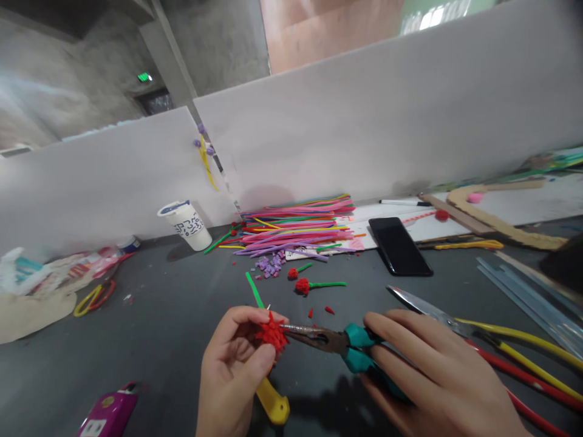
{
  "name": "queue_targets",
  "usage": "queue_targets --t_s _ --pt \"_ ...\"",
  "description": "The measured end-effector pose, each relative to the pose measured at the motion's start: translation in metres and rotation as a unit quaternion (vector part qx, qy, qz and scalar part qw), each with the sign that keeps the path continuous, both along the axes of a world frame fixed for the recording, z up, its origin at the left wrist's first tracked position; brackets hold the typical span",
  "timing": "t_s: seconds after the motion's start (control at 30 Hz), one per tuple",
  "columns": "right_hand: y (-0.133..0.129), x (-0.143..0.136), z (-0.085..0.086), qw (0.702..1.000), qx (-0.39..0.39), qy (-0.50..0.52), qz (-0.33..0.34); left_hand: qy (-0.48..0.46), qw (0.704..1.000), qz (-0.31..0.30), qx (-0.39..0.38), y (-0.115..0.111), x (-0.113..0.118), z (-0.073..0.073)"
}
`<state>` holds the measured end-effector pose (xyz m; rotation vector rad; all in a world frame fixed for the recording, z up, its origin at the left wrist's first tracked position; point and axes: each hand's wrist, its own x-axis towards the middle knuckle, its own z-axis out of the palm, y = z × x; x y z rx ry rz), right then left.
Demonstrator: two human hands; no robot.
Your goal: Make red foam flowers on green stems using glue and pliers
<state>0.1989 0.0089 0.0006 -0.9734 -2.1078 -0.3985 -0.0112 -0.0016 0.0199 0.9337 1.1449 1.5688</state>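
Note:
My left hand (239,364) pinches a spiky red flower head (272,334) made of small pointed pieces. My right hand (437,370) is wrapped round needle-nose pliers (359,346) with teal handles, whose jaw tips touch the flower's right side. Below the left hand lies a yellow handle (274,405), its other end hidden. A green strip (254,290) shows just beyond the left fingers; whether it joins the flower I cannot tell. Loose red pointed bits (329,310) lie past the pliers. Farther back is a red flower on a green stem (304,286), with a smaller one (293,274) behind it.
Large scissors (460,325) with red and yellow handles lie at right, near a black phone (401,246). Colourful strips (296,227) are heaped at the back, by purple bits (270,265). A white cup (186,226) stands back left; a purple tool (109,413) lies front left.

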Motion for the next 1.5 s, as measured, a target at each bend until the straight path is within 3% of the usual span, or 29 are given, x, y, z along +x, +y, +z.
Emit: queue_targets --t_s 0.2,0.53,0.8,1.0,1.37,1.5 --pt "-0.002 -0.001 0.002 0.999 -0.026 0.031 0.022 -0.008 1.0 0.003 0.001 -0.001 0.001 0.001" --pt "-0.001 -0.001 0.007 0.982 -0.165 0.055 0.074 -0.007 1.0 0.003 0.004 -0.001 0.001 0.0" --pt "0.001 -0.003 -0.01 1.0 -0.013 -0.022 0.009 -0.018 1.0 -0.004 -0.023 0.001 0.001 -0.001" --pt "-0.002 -0.001 -0.014 0.997 0.038 -0.067 -0.019 -0.04 0.998 -0.023 -0.03 0.001 0.0 0.0" --pt "-0.006 0.002 -0.015 0.996 0.027 -0.079 -0.027 -0.059 0.997 -0.03 -0.044 0.002 0.004 0.002" --pt "-0.007 0.0 -0.008 0.998 0.005 -0.055 -0.037 -0.062 0.997 -0.026 -0.037 0.001 0.003 0.002"
